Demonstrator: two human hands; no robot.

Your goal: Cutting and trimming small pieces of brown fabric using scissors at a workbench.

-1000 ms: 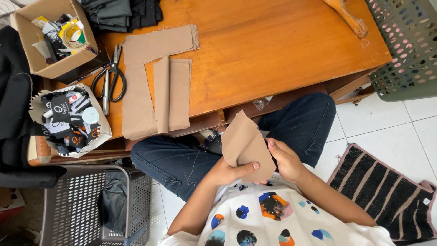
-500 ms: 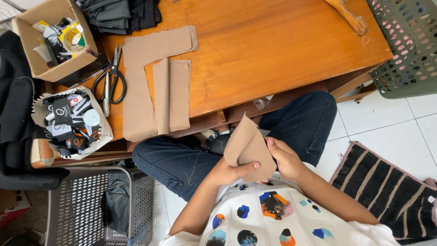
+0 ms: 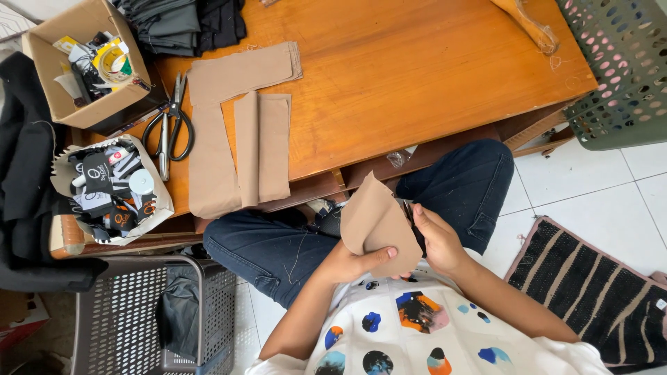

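Left hand point(image 3: 351, 262): closed on the lower edge of a tan fabric piece point(image 3: 375, 221), thumb laid across its face. Right hand point(image 3: 436, 239): fingers curled against the right edge of the same piece, pinching it. Fabric piece: held upright over the lap, off the counter point(image 3: 431, 69), just below its near edge, above dark blue jeans point(image 3: 278, 243).

Near edge of counter, left part: stack of tan fabric panels point(image 3: 240, 132), one long strip overhanging the edge, a folded panel lying on top of it, another panel set crosswise at the far end. Touching the left side of the stack: black-handled scissors point(image 3: 170, 128), blades pointing toward the near edge. Far left corner: open cardboard box point(image 3: 83, 69) with tape rolls and small items; dark folded cloth point(image 3: 180, 24) just beside it. Beyond the left edge: paper bag point(image 3: 111, 187) filled with black-and-white labels. Off the right corner: green perforated basket point(image 3: 618, 69). Floor, right: striped mat point(image 3: 597, 292). Floor, left: grey basket point(image 3: 139, 312).
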